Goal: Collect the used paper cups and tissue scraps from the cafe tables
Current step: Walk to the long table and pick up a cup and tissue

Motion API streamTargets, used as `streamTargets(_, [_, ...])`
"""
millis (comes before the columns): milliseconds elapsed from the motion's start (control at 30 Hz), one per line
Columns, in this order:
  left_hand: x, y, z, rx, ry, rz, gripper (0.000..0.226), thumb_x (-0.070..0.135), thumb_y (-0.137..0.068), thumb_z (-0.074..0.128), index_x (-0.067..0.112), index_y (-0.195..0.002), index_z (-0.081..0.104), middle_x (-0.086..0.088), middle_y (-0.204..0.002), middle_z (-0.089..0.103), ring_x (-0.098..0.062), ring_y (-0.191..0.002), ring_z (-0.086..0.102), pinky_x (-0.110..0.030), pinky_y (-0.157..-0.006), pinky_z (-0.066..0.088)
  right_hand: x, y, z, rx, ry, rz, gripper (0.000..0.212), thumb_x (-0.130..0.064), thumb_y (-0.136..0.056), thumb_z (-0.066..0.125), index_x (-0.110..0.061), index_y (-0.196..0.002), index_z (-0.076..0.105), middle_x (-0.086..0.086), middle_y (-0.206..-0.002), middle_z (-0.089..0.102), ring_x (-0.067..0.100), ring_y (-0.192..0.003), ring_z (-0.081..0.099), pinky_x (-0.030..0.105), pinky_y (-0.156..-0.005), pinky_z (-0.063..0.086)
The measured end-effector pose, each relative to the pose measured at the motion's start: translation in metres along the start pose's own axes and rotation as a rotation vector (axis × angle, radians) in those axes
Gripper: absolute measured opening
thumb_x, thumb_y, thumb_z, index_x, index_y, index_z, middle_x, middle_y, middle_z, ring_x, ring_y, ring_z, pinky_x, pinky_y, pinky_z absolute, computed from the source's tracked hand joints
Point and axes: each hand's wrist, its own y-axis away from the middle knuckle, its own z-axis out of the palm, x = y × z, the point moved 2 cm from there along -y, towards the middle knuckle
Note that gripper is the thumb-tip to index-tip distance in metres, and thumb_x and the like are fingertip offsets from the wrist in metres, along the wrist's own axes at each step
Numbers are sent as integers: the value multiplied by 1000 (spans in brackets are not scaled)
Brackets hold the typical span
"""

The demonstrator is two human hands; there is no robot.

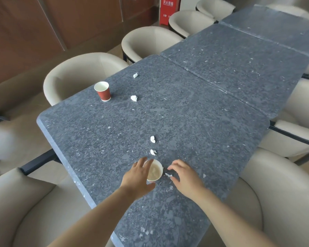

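Note:
A red paper cup (156,172) stands near the front of the grey stone table (96,132). My left hand (138,175) wraps its fingers round the cup's left side. My right hand (184,175) hovers just right of the cup with curled fingers over a small tissue scrap (168,174); whether it touches the scrap is unclear. Two more scraps lie just beyond the cup (153,152) (152,139). A second red cup (102,90) stands upright at the far left, with tissue scraps beside it (134,98) and behind it (135,75).
Cream tub chairs (75,73) line both long sides of the table. More grey tables (239,68) continue toward the back right. A red cabinet with white lettering (168,9) stands against the wooden wall.

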Motion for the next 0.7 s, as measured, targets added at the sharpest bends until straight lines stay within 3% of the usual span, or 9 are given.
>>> streamTargets(167, [1,-12,5,-2,-6,-22,75,44,-82,59,29,-140,14,4,-147,22,-21,-124,40,-35,-84,51,11,-8,13,-55,31,23,27,-20,-89,55,-22,-115,53,-9,-124,46,13,-113,43,25,-85,42])
streamTargets(333, [-20,-17,-2,41,25,-110,70,43,-83,58,27,-139,19,3,-143,27,-21,-119,44,-37,-82,52,18,-23,35,-113,72,9,27,-19,-89,52,-25,-116,54,-10,-121,49,13,-111,46,22,-73,36])
streamTargets(500, [-39,-25,-12,42,24,-166,75,47,-84,56,27,-142,15,5,-145,23,-21,-123,42,-36,-78,53,24,-35,54,-177,58,-5,28,-13,-89,51,-19,-115,55,-4,-120,49,15,-108,48,29,-82,46])
streamTargets(700, [-49,-32,-12,64,100,-156,76,48,-82,58,31,-142,15,10,-145,23,-17,-122,42,-32,-72,55,27,-53,59,-192,12,45,32,0,-88,47,-18,-112,58,1,-108,55,19,-89,56,30,-71,47])
